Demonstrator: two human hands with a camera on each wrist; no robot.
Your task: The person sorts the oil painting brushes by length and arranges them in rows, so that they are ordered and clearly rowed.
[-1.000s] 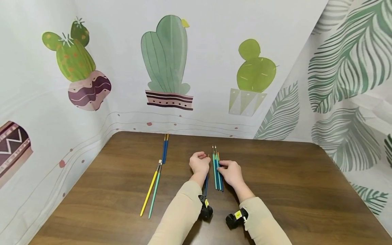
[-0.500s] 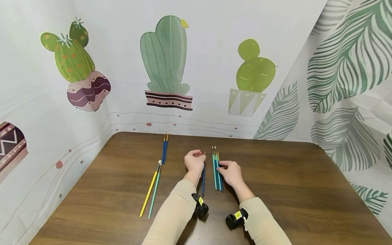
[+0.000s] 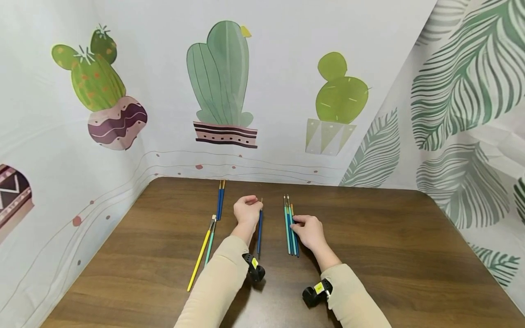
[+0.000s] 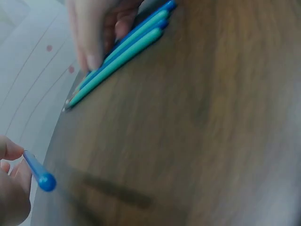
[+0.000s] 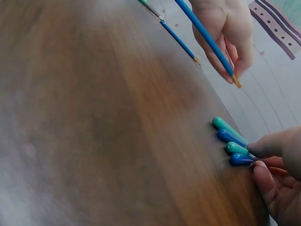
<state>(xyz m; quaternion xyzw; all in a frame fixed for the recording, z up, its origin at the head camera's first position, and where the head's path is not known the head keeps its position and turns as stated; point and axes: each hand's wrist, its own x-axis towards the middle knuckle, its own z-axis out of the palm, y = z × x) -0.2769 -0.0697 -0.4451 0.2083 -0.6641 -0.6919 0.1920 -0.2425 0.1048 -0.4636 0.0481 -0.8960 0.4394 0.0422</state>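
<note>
My left hand pinches a blue paintbrush near its bristle end; in the right wrist view this brush hangs above the table, its orange bristles by the fingertips. To the right lies a row of several green and blue paintbrushes, side by side with bristles pointing away. My right hand grips the row's right side, thumb and fingers curled at the upper part of the handles. In the right wrist view, the handle ends of these brushes stick out beside the fingers.
At the left of the table lie a yellow paintbrush and a green paintbrush, the latter partly hidden by my left sleeve. Behind them are two blue paintbrushes near the back edge. A printed cloth hangs behind.
My left hand has moved left with the blue paintbrush, away from the row and towards the brushes on the left. The right hand has stayed at the row.
</note>
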